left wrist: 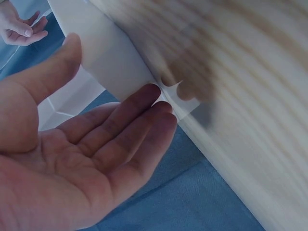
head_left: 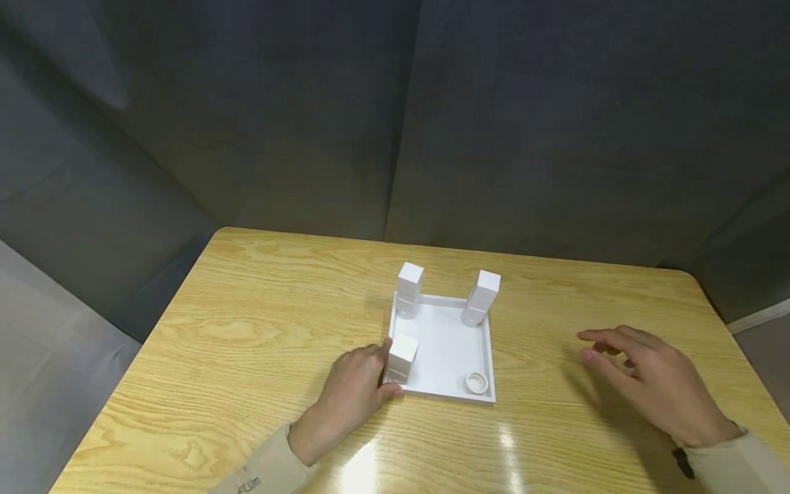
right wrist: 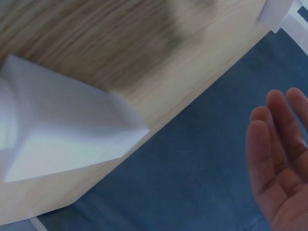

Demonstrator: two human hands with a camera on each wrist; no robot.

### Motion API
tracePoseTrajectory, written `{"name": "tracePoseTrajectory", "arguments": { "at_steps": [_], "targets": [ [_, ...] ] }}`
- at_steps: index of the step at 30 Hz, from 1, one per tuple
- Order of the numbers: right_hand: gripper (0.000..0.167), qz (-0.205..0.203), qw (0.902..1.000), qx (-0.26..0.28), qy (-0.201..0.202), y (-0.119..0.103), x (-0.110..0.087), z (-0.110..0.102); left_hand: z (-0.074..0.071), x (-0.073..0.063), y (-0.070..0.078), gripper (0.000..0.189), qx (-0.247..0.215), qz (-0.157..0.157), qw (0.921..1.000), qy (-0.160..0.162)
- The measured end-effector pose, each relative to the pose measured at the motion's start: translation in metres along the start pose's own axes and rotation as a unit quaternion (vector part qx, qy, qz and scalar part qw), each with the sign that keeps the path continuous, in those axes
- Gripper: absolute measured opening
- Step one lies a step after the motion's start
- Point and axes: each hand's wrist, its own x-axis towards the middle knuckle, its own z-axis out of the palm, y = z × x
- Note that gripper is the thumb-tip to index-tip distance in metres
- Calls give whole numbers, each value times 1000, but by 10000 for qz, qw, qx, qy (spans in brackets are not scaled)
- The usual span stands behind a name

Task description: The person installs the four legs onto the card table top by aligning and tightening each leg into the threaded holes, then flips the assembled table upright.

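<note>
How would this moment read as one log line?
left hand: touches white tray corner | right hand: empty, apart from tray | inside tray: three white columns, one ring

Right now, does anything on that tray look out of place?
Yes, one mismatch: the near right corner of the white tray holds only a low round piece, while the other three corners carry tall white stacks. Nothing looks spilled.

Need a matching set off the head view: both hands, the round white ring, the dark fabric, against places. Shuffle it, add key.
1. Left hand
2. Right hand
3. White ring
4. Dark fabric

A. Behind the table
B. Inside the tray, near right corner
C. Right of the tray, apart from it
D. At the tray's near left corner

Pairs: 1-D, 2-C, 3-B, 4-A
</note>
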Motion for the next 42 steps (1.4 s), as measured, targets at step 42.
{"name": "tracePoseTrajectory", "arguments": {
  "at_steps": [42],
  "targets": [
    [34,1068,9924,-449,-423,46,-37,-6,0,0,1,81,54,-8,10000,-54]
  ]
}}
